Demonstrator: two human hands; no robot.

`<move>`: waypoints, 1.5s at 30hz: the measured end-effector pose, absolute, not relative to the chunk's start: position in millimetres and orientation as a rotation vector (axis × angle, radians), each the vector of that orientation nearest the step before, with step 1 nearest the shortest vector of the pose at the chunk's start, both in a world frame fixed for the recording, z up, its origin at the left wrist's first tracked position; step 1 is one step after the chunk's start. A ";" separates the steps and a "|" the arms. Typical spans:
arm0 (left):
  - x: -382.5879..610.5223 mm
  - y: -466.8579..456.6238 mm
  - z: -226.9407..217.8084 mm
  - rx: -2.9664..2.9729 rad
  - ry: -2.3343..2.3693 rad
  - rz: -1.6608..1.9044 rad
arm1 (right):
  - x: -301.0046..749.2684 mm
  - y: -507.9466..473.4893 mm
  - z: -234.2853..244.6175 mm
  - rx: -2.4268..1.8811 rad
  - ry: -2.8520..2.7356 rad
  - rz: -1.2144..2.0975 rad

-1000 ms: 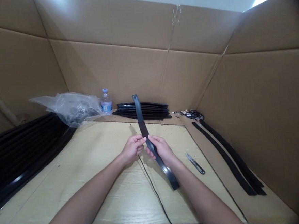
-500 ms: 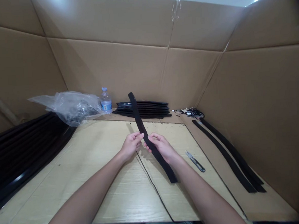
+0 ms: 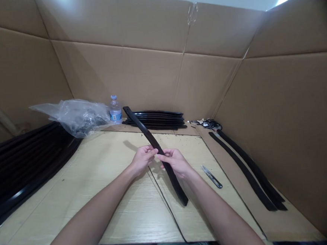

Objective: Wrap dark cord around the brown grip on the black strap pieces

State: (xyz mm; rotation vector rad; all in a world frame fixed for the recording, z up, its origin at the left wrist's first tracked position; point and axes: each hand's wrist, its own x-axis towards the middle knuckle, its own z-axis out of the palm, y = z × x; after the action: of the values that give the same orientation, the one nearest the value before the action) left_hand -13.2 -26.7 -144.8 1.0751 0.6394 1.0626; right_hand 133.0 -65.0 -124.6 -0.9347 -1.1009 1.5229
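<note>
While we hold the black strap above the middle of the frame, it runs on a slant from its far end at upper left of centre down to its near end at lower centre, clear of the wooden table. Our left hand pinches it at mid-length between thumb and fingertips, and our right hand grips it just beside, fingers curled round the band; the two hands almost touch.

To the right of the right hand, small snips lie flat on the table, near but apart from the strap. Further right, long black strips lie along the foot of the cardboard wall.

At the back centre, a flat stack of black straps rests against the wall, with a water bottle upright just to its left. Left of the bottle sits a crumpled clear plastic bag. In the left of the frame, a large heap of dark strips spreads along the table's edge.
</note>
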 end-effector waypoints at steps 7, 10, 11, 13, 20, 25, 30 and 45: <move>-17.9 -24.8 -144.9 1.018 0.601 1.083 | 132.1 -65.1 -123.9 -0.838 -1.168 1.546; -17.5 -23.5 -146.9 0.973 0.612 1.095 | 133.3 -60.7 -123.5 -0.852 -1.100 1.518; -16.9 -23.2 -147.4 0.969 0.621 1.096 | 133.8 -59.5 -123.4 -0.861 -1.094 1.507; -15.5 -23.0 -147.7 0.965 0.640 1.113 | 134.6 -58.2 -122.9 -0.887 -1.122 1.477; -18.6 -24.3 -141.6 0.981 0.621 1.047 | 137.8 -64.4 -120.9 -0.959 -1.237 1.477; -22.1 -27.4 -137.7 1.066 0.564 0.990 | 140.4 -68.8 -123.6 -0.864 -1.287 1.629; -22.9 -27.2 -138.2 1.089 0.543 0.981 | 139.2 -70.0 -120.9 -0.793 -1.361 1.563; -15.7 -21.6 -145.1 1.042 0.669 1.120 | 131.4 -56.7 -133.9 -0.844 -1.062 1.518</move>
State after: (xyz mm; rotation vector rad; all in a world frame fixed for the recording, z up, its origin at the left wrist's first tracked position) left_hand -15.7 -21.6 -145.1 1.0422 0.6690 1.1204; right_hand 131.4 -56.7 -133.9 -0.8443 -1.0618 1.5184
